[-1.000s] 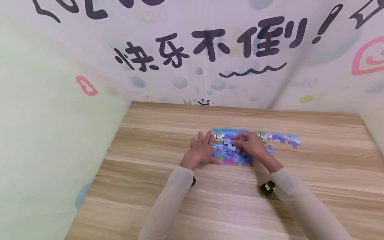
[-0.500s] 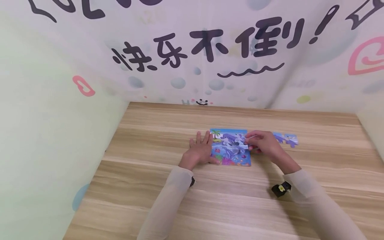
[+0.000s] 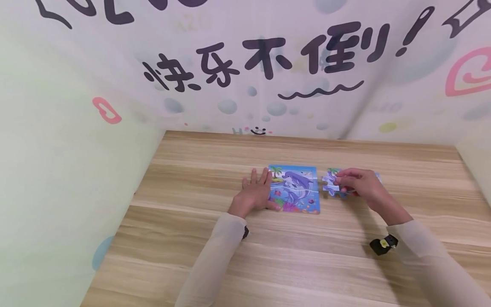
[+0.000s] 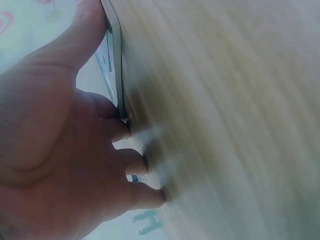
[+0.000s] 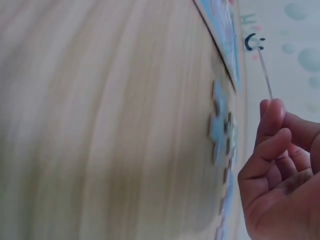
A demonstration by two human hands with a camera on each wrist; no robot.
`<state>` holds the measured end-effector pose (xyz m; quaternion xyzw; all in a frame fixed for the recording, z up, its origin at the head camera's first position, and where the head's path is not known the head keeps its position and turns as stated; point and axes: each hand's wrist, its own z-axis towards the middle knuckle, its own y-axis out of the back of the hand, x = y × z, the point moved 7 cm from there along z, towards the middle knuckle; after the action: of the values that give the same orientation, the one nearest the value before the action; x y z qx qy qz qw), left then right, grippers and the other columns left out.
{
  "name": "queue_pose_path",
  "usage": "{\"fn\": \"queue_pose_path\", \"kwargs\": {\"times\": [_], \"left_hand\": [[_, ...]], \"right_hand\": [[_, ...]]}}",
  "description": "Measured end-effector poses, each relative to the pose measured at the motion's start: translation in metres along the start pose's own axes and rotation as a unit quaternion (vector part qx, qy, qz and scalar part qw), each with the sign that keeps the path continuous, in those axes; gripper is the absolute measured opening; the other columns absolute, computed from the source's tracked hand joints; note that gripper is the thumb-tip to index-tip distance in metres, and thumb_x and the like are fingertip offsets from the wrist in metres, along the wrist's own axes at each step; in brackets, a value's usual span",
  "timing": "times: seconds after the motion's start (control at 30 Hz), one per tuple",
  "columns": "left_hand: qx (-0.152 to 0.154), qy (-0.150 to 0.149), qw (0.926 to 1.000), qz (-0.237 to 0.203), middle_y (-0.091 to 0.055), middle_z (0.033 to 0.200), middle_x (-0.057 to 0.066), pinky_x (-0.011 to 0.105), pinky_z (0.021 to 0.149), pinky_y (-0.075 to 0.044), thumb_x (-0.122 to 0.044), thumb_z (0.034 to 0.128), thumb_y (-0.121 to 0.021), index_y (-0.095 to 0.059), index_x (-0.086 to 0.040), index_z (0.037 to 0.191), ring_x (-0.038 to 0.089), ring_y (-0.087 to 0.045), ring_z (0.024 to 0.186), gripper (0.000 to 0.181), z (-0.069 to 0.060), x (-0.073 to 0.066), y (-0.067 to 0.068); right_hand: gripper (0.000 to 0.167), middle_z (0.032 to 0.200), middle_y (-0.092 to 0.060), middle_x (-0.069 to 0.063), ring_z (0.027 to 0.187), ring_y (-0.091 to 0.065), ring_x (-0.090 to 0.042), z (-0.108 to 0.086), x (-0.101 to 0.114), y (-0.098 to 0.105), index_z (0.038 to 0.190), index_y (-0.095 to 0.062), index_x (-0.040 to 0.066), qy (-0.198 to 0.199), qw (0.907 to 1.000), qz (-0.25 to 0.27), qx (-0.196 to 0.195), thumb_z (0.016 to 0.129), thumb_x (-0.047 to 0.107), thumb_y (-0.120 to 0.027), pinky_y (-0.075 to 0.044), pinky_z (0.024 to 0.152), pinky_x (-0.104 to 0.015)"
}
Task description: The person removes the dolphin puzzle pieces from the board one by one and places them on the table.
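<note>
Jigsaw piece (image 5: 266,75), visible edge-on as a thin strip in the right wrist view, was pinched between the thumb and fingertips of the right hand (image 3: 362,186), raised over the wooden tabletop (image 3: 295,251) to the right of the dolphin puzzle board (image 3: 294,189). Loose pieces (image 5: 216,132) lay beneath and beside that hand, partly hidden by it in the head view. The left hand (image 3: 251,194) rested at the board's left edge, fingers spread, thumb at the lower left corner. Judged by its thinness, the piece was probably light and fairly stiff, perhaps slick on its printed face, with narrow tabs liable to bend — best gripped across its broad body, clear of the tabs.
</note>
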<state>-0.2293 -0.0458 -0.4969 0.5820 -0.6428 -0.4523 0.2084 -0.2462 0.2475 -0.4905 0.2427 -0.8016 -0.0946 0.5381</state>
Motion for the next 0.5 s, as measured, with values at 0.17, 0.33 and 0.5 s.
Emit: {"fn": "queue_pose_path", "kwargs": {"times": [0.17, 0.33, 0.5], "left_hand": [[0.002, 0.001, 1.0, -0.004, 0.013, 0.167, 0.004, 0.061, 0.12, -0.004, -0.061, 0.0844, -0.065, 0.001, -0.013, 0.16, 0.037, 0.014, 0.151, 0.112, 0.0, 0.0, -0.001], [0.003, 0.002, 0.9999, -0.013, 0.013, 0.167, 0.005, 0.061, 0.12, -0.003, -0.06, 0.0847, -0.066, 0.001, -0.013, 0.16, 0.037, 0.015, 0.151, 0.112, 0.0, 0.0, 0.0], [0.002, -0.001, 0.9999, -0.013, 0.012, 0.167, 0.005, 0.062, 0.12, -0.003, -0.06, 0.0844, -0.066, 0.001, -0.013, 0.16, 0.038, 0.015, 0.151, 0.112, -0.001, -0.001, 0.001]], "right_hand": [[0.036, 0.077, -0.068, 0.014, 0.073, -0.061, -0.004, -0.005, -0.013, 0.01, 0.12, -0.064, 0.005, -0.016, 0.9998, 0.016, 0.0, 0.094, 0.03, -0.069, -0.047, 0.065, -0.029], [0.026, 0.076, -0.068, 0.015, 0.072, -0.06, -0.004, -0.01, -0.023, 0.021, 0.11, -0.068, 0.012, -0.018, 0.9995, 0.025, 0.001, 0.093, 0.032, -0.07, -0.046, 0.063, -0.027], [0.024, 0.076, -0.068, 0.014, 0.072, -0.058, -0.005, -0.015, -0.032, 0.032, 0.107, -0.07, 0.017, -0.032, 0.9993, 0.02, 0.004, 0.092, 0.036, -0.071, -0.046, 0.063, -0.027]]}}
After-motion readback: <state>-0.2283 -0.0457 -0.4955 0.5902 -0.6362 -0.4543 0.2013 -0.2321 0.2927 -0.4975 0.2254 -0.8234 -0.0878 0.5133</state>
